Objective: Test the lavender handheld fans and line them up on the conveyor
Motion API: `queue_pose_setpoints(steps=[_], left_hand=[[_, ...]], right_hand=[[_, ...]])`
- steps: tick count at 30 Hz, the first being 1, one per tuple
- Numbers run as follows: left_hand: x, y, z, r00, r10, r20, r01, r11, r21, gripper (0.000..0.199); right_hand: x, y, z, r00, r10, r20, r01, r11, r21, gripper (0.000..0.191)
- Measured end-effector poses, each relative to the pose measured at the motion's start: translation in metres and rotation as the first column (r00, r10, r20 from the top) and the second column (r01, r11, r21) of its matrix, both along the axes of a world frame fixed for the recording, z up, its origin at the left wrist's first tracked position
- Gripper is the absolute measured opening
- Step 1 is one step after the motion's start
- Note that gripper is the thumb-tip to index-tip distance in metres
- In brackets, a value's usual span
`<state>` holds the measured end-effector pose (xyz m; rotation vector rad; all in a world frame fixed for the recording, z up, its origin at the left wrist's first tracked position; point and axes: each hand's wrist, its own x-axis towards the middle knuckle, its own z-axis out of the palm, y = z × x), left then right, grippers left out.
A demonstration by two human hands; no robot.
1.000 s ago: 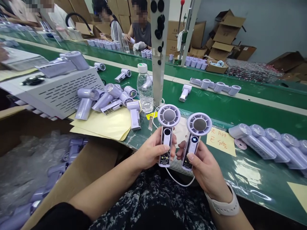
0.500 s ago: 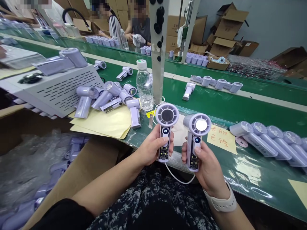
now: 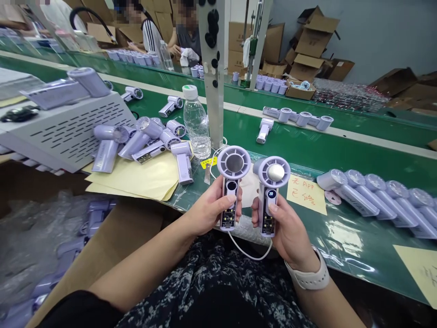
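My left hand (image 3: pixel 213 205) is wrapped round a lilac handheld fan (image 3: pixel 234 162), thumb on its button and the round display dark. Beside it, my right hand (image 3: pixel 290 225) grips a second lilac fan (image 3: pixel 275 172), whose display shows 20; the thumb rests just below that display. Both fans stand upright, heads up, with circuit boards exposed on the lower handles. A white cable (image 3: pixel 249 256) loops below the two fans. Behind the fans, a white sheet (image 3: pixel 249 187) lies on the green bench (image 3: pixel 205 193).
A water bottle (image 3: pixel 197 123) stands by a metal post (image 3: pixel 215 68). More fans pile on yellow paper (image 3: pixel 136 180) at left, near a vented metal box (image 3: pixel 82 127). Fans line up at right beside a handwritten note (image 3: pixel 307 195). People sit across the bench.
The left fan's display has gone from 20 to dark. The view has shifted, so most things sit further left. Both hands keep their fans.
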<state>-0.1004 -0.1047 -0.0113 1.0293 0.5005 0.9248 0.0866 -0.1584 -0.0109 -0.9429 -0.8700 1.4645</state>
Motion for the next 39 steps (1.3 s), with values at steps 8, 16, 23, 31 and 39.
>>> queue_pose_setpoints(steps=[8, 16, 23, 31, 39], left_hand=[[0.0, -0.004, 0.0, 1.0, 0.01, 0.008, -0.01, 1.0, -0.016, 0.041], [0.006, 0.0, 0.003, 0.992, 0.098, -0.081, -0.105, 0.99, -0.093, 0.057], [0.009, -0.001, -0.001, 0.997, 0.078, -0.003, -0.078, 0.985, -0.151, 0.043], [0.004, -0.019, 0.014, 0.998, 0.014, -0.059, -0.011, 0.999, 0.042, 0.041], [0.004, -0.029, 0.033, 0.999, -0.035, -0.006, 0.035, 0.999, 0.019, 0.048]], right_hand=[[0.003, -0.002, -0.003, 0.998, 0.025, -0.058, -0.026, 0.999, -0.022, 0.027], [0.007, -0.007, -0.005, 0.995, 0.026, -0.098, -0.029, 0.999, -0.027, 0.027], [0.013, -0.011, 0.001, 0.994, 0.007, -0.107, 0.0, 0.998, 0.065, 0.028], [0.01, -0.019, 0.007, 0.984, -0.097, -0.152, 0.099, 0.995, 0.002, 0.039], [0.01, -0.022, 0.02, 0.988, -0.13, -0.088, 0.131, 0.991, 0.005, 0.029]])
